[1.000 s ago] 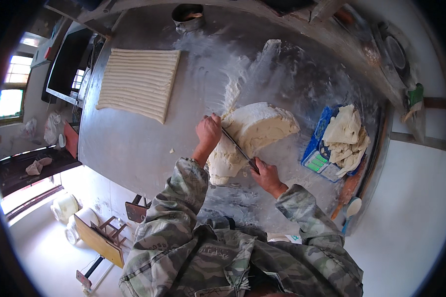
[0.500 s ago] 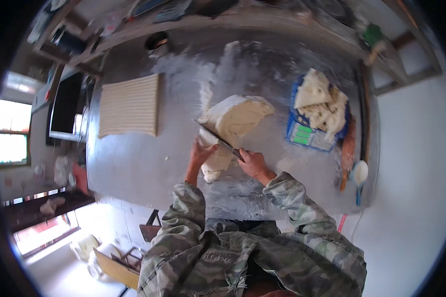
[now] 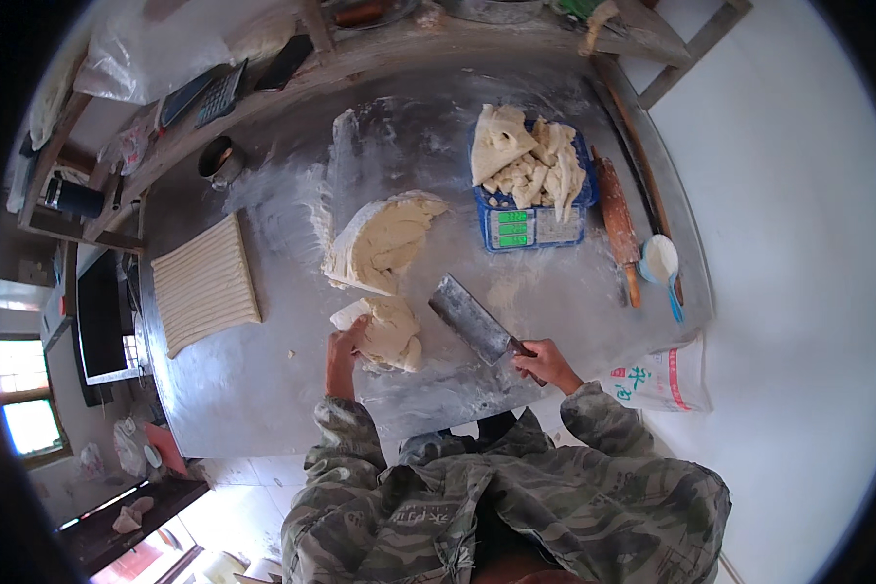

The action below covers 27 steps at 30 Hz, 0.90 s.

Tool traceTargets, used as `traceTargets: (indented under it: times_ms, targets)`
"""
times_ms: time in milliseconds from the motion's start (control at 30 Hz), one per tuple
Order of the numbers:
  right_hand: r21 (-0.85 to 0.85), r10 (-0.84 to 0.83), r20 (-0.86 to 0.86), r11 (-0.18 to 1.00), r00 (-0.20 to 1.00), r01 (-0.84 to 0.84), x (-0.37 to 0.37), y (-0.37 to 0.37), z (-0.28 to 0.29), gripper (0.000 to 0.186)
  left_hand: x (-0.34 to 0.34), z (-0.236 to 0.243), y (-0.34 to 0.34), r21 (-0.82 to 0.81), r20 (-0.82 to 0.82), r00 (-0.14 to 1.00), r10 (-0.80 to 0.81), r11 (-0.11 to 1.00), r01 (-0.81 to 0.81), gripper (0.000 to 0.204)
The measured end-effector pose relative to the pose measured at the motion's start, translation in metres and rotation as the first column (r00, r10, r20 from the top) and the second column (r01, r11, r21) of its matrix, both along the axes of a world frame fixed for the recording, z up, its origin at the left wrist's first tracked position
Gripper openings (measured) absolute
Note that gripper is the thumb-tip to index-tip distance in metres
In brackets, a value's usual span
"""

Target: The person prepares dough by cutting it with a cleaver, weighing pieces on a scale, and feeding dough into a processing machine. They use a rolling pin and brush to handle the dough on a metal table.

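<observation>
My right hand [image 3: 548, 367] is closed around the wooden handle of a cleaver [image 3: 472, 319]. Its broad blade rests low over the table, pointing up and left, apart from the dough. At the left edge of a cut-off dough piece [image 3: 391, 333], my left hand [image 3: 345, 352] grips the floury side, with some fingers hidden by the dough. Just beyond lies the larger curved dough slab [image 3: 384, 238], its cut face towards me and a narrow gap between the two. Dough scraps [image 3: 535, 165] are heaped on a blue digital scale [image 3: 485, 237] at right.
A ridged dough sheet [image 3: 207, 285] lies at left, with a metal pot [image 3: 222, 162] behind it. Right of the scale are a rolling pin [image 3: 615, 209] and a blue-handled scoop of white powder [image 3: 661, 258]. A wooden shelf [image 3: 399, 49] runs along the back of the floured metal table [image 3: 292, 409].
The cleaver has come out of the dough and moved right with my right hand. A piece now lies separate from the slab, still under my left hand. The view has shifted.
</observation>
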State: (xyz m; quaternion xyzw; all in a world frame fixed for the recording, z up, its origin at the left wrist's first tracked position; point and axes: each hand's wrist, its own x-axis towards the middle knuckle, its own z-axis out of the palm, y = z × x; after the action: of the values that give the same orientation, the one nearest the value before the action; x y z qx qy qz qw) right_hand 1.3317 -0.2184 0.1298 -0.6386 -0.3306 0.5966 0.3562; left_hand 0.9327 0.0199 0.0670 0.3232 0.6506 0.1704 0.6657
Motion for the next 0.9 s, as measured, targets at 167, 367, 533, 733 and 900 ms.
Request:
traceTargets:
  times_ms: [167,367,533,733,900]
  targets:
    - [-0.047,0.109,0.111,0.993,0.988,-0.105,0.047,-0.011,-0.026,0.022,0.052,0.018,-0.043,0.128,0.182,0.953,0.240,0.956,-0.265,0.050]
    - [0.052,0.196,0.766,0.930,0.612,-0.363,0.075,0.003,-0.055,0.023,0.089,0.049,-0.059,0.183,0.193,0.921,0.339,0.909,-0.374,0.051]
    - [0.077,0.104,0.799,0.959,0.593,-0.271,0.096,-0.024,-0.066,0.025,0.178,0.125,-0.033,0.309,0.418,0.890,0.183,0.893,-0.328,0.052]
    - [0.085,0.077,0.775,0.971,0.627,-0.224,0.112,-0.068,-0.065,0.021,0.316,0.215,0.073,0.510,0.323,0.923,-0.209,0.860,0.016,0.047]
    - [0.013,0.109,0.763,0.983,0.637,-0.183,0.125,-0.089,-0.066,0.021,0.423,0.234,0.155,0.610,0.040,0.863,-0.504,0.696,0.378,0.041]
